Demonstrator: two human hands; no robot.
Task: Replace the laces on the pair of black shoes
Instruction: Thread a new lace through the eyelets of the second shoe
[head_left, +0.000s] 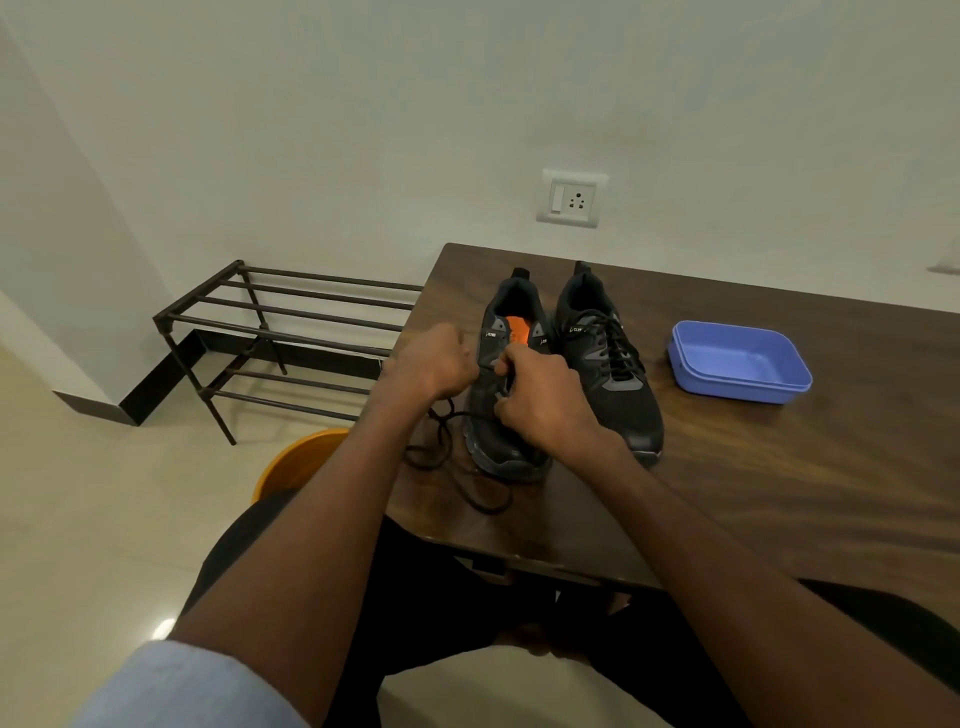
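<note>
Lace (457, 467) of black cord lies nearest, in loose loops by the near-left corner of the desk (779, 493), one loop close to the near edge. It looks light, thin and limp, so it will not push through an eyelet by itself; the stiff tip is likely the best place to pinch, though no tip can be made out. Behind it stands the left shoe (498, 431), unlaced as far as can be seen, its orange insole showing. The left hand (434, 364) is curled at the shoe's left side and seems to hold the lace, which runs down from it. The right hand (540, 400) has its fingers bent over the eyelet area, pinching something small there; what exactly, one cannot tell. The shoe seems soft on top with a firm sole. Touching it on the right, the right shoe (608, 358) is fully laced. Farther right, well apart, a blue tray (779, 389) holds nothing visible
</note>
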